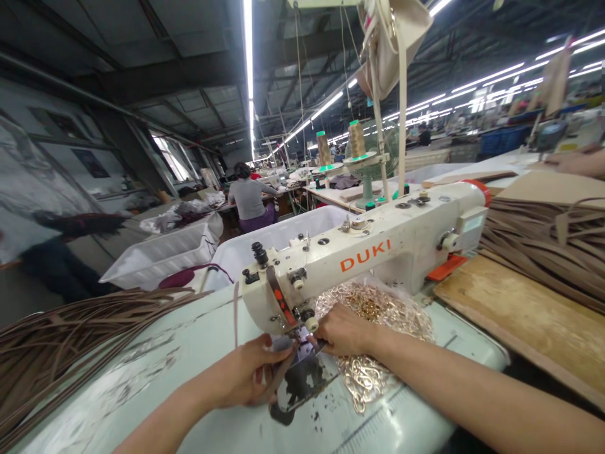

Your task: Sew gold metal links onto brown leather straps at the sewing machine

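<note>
A cream sewing machine marked DUKI stands across the pale green table. My left hand is left of the needle area, thumb and fingers closed on a brown strap that runs toward the presser foot. Just right of the foot, my right hand has its fingers curled together by the needle; what they grip is hidden. Under the machine arm and beside my right wrist lies a heap of gold-coloured metal clasps, partly in clear plastic. A worn metal plate sits below the foot.
Brown straps lie in a bundle at the left and in another pile at the right, behind a wooden board. White bins stand beyond the table. Thread cones rise behind the machine. A person sits farther back.
</note>
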{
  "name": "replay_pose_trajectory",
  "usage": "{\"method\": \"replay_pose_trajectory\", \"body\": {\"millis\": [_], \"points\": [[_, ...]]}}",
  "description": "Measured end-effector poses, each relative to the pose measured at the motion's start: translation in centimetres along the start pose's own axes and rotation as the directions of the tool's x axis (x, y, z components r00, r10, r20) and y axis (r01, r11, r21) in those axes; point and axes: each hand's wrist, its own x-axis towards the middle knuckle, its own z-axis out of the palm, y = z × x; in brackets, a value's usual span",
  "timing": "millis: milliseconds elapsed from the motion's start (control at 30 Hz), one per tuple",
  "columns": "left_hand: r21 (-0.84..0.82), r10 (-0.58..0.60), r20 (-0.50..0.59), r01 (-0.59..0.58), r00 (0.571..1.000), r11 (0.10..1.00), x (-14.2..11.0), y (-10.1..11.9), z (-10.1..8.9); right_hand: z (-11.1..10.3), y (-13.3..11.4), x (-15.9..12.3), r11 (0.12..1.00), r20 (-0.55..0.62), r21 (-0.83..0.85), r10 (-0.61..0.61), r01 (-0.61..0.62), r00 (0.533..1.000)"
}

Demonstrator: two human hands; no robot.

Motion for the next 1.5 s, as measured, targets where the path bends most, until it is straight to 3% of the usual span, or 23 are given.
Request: {"method": "replay_pose_trajectory", "body": {"millis": [133,267,367,467,600,767,1000,1100,1167,1233,1300,1367,1500], "points": [[0.071,-0.022,0.14,0.012,0.99,0.997,-1.2,1.7,0.7,0.2,-0.1,-0.2,1.0,-0.016,0.005,-0.017,0.017,1.0],[0.095,0.017,0.067,-0.024,0.998,0.995,-1.8,2.5,5.1,0.6,-0.2,-0.2,1.0,-0.08,-0.001,-0.024,0.024,0.996],[0.153,-0.082,-0.01,0.083,0.997,0.985,-0.7,2.9,9.0,0.9,-0.2,-0.1,0.999,-0.104,-0.006,-0.032,0.031,0.994],[0.111,-0.261,-0.019,0.262,0.965,0.959,0.9,4.2,11.1,1.2,-0.3,-0.2,1.0,-0.113,-0.01,-0.018,0.017,0.993],[0.031,-0.438,0.073,0.437,0.896,0.899,2.0,6.2,10.8,1.5,-0.2,-0.2,1.0,-0.113,-0.017,-0.004,0.002,0.994],[-0.013,-0.451,0.177,0.46,0.875,0.888,1.4,7.3,10.2,1.2,-0.3,-0.2,1.0,-0.102,-0.022,0.002,-0.004,0.995],[-0.002,-0.529,0.182,0.539,0.829,0.843,1.8,7.6,12.2,1.0,-0.3,-0.1,1.0,-0.119,-0.007,-0.026,0.026,0.993],[0.107,-0.453,0.152,0.441,0.879,0.891,1.1,7.6,12.9,0.6,-0.3,-0.3,1.0,-0.092,-0.01,-0.01,0.009,0.996],[0.243,-0.304,0.058,0.282,0.951,0.928,-0.1,7.2,13.3,0.3,-0.3,-0.4,1.0,-0.057,-0.02,-0.006,0.005,0.998],[0.388,-0.124,-0.077,0.144,0.989,0.91,-1.2,6.3,14.0,0.2,-0.2,-0.3,0.999,-0.013,-0.031,-0.012,0.011,1.0],[0.548,0.061,-0.245,0.087,0.967,0.832,-1.9,5.4,14.7,0.2,0.1,-0.1,0.999,0.002,-0.05,0.001,-0.001,1.0],[0.653,0.186,-0.36,0.104,0.914,0.75,-2.1,4.9,15.2,0.3,0.3,0.0,0.998,-0.01,-0.067,0.017,-0.018,1.0],[0.724,0.27,-0.456,0.177,0.848,0.667,-1.9,5.4,15.2,0.2,0.3,0.0,0.996,-0.042,-0.071,0.054,-0.057,0.998]]}}
